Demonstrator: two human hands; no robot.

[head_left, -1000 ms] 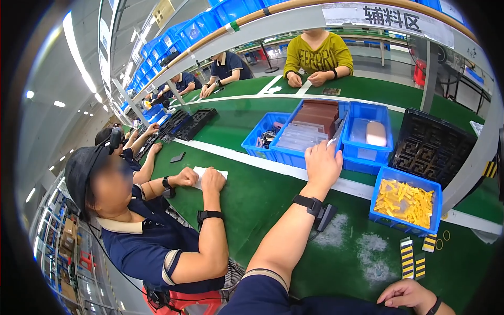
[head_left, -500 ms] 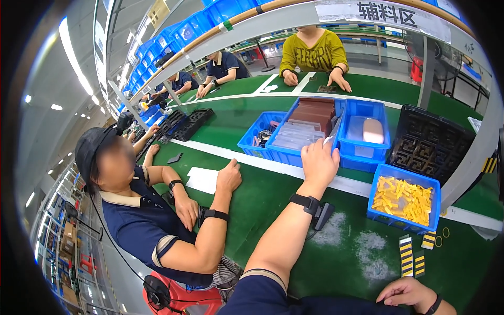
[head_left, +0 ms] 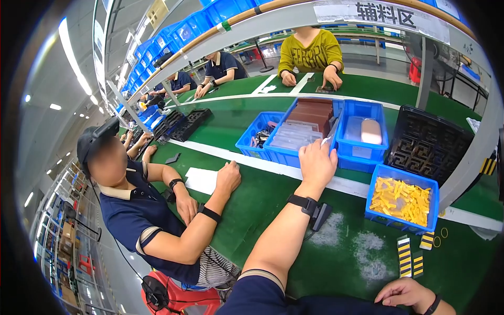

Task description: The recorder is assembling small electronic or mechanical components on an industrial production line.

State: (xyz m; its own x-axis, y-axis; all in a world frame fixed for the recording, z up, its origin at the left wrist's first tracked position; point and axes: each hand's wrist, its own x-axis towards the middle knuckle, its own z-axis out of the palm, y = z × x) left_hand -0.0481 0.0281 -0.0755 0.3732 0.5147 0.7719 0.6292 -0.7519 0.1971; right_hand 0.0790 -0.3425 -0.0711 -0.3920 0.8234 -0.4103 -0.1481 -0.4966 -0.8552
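My left hand (head_left: 318, 163) reaches forward to the near right corner of a blue bin (head_left: 283, 161). Its fingers are bent together around a thin, pale edge at the bin's rim; the fingertips are partly hidden, so what they pinch is unclear. In that bin stand brown flat pieces (head_left: 311, 113) and clear plastic cases (head_left: 296, 135). Low at the right, my right hand (head_left: 401, 293) rests by the green table's near edge, fingers curled in, nothing visible in them. Closest to it lie yellow-and-black striped strips (head_left: 405, 257).
Yellow pieces (head_left: 401, 200) fill a blue bin at the right, before a black tray (head_left: 428, 144). Another blue bin (head_left: 362, 149) holds a pale rounded object. At my left sits a co-worker (head_left: 152, 210) near white paper (head_left: 201, 180). A person (head_left: 311, 52) works across the table.
The co-worker at the left has raised and turned their head. Across the table, one of the person's hands has shifted left. Both my hands stay nearly where they were.
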